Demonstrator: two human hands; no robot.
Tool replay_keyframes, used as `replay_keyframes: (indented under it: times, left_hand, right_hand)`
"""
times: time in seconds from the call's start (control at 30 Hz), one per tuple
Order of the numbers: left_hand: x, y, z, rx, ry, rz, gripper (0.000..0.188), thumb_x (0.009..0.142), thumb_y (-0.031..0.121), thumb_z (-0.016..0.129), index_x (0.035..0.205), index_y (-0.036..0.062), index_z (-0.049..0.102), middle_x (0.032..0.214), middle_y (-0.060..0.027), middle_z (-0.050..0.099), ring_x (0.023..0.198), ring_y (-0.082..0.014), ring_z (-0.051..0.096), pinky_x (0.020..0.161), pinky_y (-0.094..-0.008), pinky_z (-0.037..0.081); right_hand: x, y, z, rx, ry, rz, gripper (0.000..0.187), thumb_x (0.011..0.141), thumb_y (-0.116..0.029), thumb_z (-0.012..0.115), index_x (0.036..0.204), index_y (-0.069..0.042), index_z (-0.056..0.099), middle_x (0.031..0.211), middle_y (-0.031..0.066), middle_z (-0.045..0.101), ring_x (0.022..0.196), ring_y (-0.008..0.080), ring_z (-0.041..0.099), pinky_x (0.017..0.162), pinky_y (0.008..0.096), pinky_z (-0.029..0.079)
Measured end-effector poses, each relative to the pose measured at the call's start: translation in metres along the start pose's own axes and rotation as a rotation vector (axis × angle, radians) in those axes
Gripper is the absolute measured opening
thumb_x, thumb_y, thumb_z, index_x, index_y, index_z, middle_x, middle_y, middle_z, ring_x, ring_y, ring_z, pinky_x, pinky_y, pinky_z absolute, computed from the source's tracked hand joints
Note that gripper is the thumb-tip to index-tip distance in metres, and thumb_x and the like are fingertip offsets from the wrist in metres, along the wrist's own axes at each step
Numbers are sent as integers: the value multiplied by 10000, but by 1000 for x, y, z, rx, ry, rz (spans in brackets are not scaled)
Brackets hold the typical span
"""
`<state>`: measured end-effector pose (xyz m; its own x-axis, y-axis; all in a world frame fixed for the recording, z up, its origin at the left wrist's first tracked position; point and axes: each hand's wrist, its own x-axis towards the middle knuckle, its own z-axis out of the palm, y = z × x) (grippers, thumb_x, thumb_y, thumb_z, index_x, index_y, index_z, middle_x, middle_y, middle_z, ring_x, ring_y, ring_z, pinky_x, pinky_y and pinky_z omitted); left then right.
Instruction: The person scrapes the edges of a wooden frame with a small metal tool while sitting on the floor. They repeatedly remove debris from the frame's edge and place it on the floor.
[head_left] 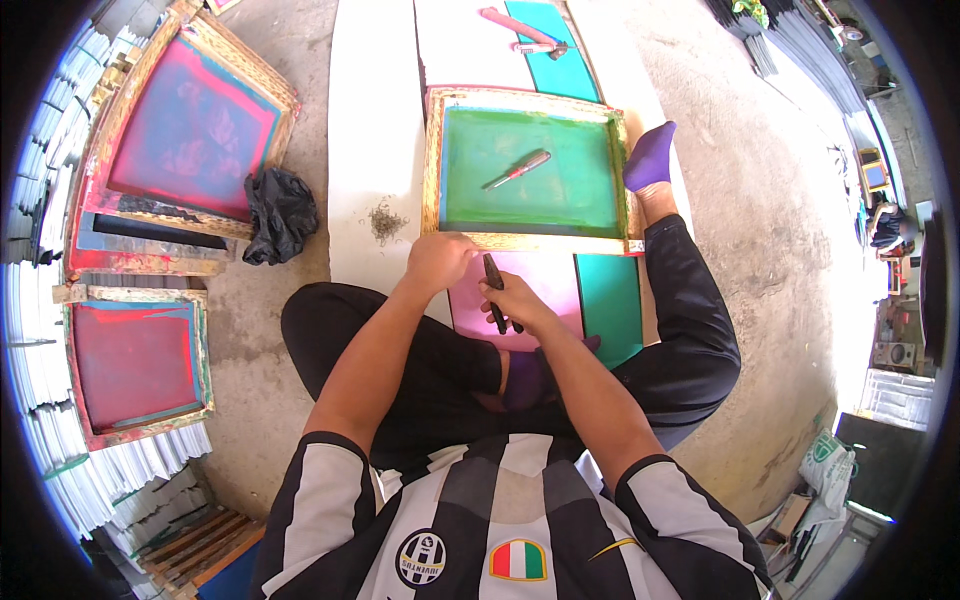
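The person is sitting on the concrete floor with the legs folded, working at the near edge of a wooden-framed screen with green mesh (527,175) that is lying flat on a long white board (375,130). The left hand (440,260) is resting curled on the frame's near rail, close to its near-left corner, fingers folded down onto the wood. The right hand (512,300) is closing around a dark-handled tool (495,292), fingers wrapped about its handle; the tool's long axis is running roughly away from the person and back, one end pointing up toward the frame's near rail and the other pointing down toward the lap, tilted slightly to the right at the lower end. Just beneath both hands a pink panel (540,285) and a teal panel (610,300) are lying side by side on the board. A red-handled screwdriver (520,168) is lying on the green mesh, its axis slanting from lower left to upper right. A purple-socked foot (650,158) is touching the frame's right rail. A small heap of dark scraps (385,220) is sitting on the board just left of the frame.
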<state>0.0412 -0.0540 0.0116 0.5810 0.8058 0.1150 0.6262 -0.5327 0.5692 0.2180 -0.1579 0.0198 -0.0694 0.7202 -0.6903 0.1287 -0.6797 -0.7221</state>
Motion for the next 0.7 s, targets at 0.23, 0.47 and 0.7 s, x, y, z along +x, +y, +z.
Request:
replay_keyframes:
  times: [0.23,0.47,0.7]
  left_hand:
    - [9,-41,-31,87,105,-609,211,890,327,742,956,143,822,971,-135,769,893,-360,732,796,-468,581]
    - [12,-62,-44,65,82,-945,282,906,378,751,1022,131,820,1020,-153,779,974,-370,741,856,-475,582]
    - [15,-58,-45,51,26,-961,296,911,380,748,1058,132,815,1064,-151,779,1013,-362,740,884,-473,579]
  right_hand:
    - [15,18,-40,-56,233,67,291,949,-235,600,979,51,636,696,140,633,538,248,648,489,409,528]
    - [30,12,-65,-200,265,174,301,899,-183,585,891,114,632,696,177,650,538,286,664,464,422,528]
    - [32,-9,-67,-331,247,242,287,905,-155,615,932,126,567,689,163,601,503,280,622,401,453,495]
